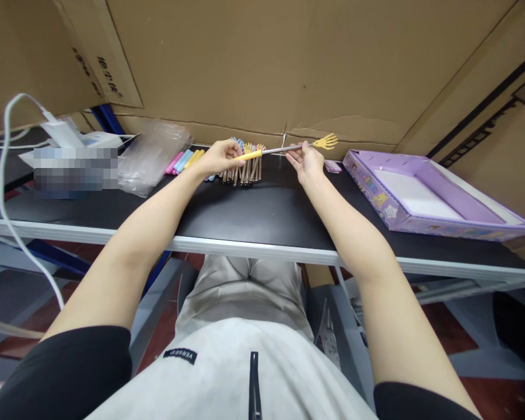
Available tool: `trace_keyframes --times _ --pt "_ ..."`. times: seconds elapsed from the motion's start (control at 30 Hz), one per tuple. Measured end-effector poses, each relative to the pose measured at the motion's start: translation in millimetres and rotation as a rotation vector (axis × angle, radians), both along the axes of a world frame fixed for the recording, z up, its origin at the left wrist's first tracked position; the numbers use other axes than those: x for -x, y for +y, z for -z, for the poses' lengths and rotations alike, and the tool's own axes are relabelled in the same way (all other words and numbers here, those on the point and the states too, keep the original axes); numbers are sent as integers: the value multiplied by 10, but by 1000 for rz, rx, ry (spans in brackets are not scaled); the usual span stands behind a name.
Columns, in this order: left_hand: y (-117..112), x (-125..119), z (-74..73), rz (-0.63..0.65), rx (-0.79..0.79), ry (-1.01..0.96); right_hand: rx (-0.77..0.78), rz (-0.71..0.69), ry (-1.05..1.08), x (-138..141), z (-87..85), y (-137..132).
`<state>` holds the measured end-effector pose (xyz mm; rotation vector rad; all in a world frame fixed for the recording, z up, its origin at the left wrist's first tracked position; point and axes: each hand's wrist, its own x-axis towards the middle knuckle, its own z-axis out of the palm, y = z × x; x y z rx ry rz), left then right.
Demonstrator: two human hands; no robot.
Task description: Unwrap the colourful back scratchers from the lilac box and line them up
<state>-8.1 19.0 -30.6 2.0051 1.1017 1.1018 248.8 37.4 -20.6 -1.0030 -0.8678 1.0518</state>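
Note:
A back scratcher (284,149) with a yellow handle, a metal rod and a yellow hand-shaped head spans between my hands above the black table. My left hand (222,157) is closed around the yellow handle. My right hand (307,162) pinches the rod near the yellow head, which sticks out to the right. Behind and below my left hand lies a row of metal rods (245,174) with blue, yellow and pink hand-shaped heads. Left of that hand are several pink, blue and yellow handles (184,160), partly hidden by my forearm.
A shallow purple box (376,195) stands at the right. Clear plastic bags (151,154) lie on the left, beside a white charger and cable (63,134). A small pink packet (332,166) sits near my right hand. Cardboard (262,64) walls the table's back.

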Motion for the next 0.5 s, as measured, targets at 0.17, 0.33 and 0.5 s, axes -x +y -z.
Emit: trace_keyframes --times 0.17,0.33,0.5 --pt "8 -26 4 -16 -80 -11 -60 0 -93 -6 0 -18" --pt "12 -60 9 -40 -125 -12 -91 -3 -108 10 -17 -53" --pt "-30 -120 2 -99 -198 -70 -57 -7 -41 20 -33 -46"
